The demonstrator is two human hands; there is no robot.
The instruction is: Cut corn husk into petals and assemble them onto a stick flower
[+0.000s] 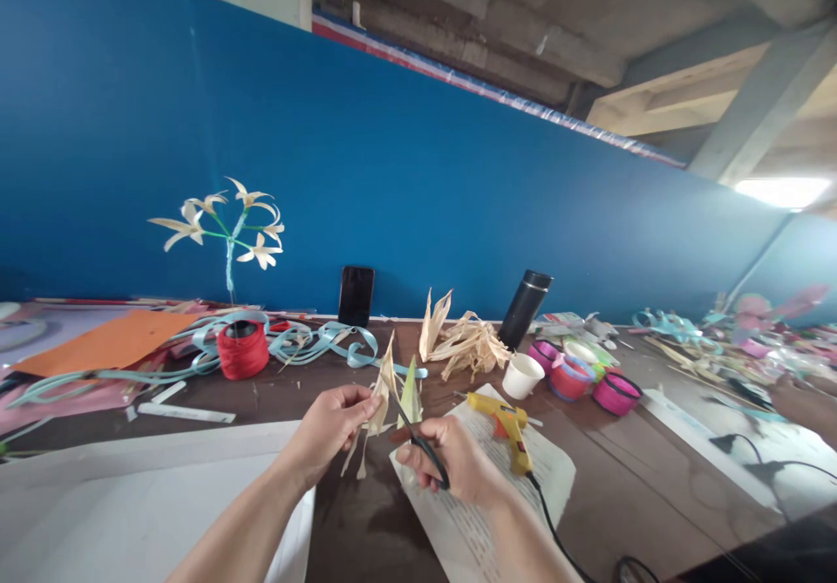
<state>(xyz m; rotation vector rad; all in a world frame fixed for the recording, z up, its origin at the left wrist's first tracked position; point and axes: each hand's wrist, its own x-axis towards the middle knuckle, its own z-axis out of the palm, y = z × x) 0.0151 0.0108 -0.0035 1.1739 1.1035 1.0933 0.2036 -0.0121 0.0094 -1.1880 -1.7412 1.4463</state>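
Apparently mid-cut: left hand (341,424) pinches husk piece (384,381), lower center of frame; right hand (452,461) fingers clamped on scissors (425,450), blades at husk. Flower spray (231,240), left, looks finished; husk pile (476,345), right of center, looks unworked.

"What's in the background on your screen?"
"I see a dark phone (357,295) standing before the blue partition (458,173), mid-frame, and a black bottle (525,308) right of it."
"Left side?"
"I've got an orange sheet (108,342) near the left edge, and concrete beams (765,99) across my upper right."
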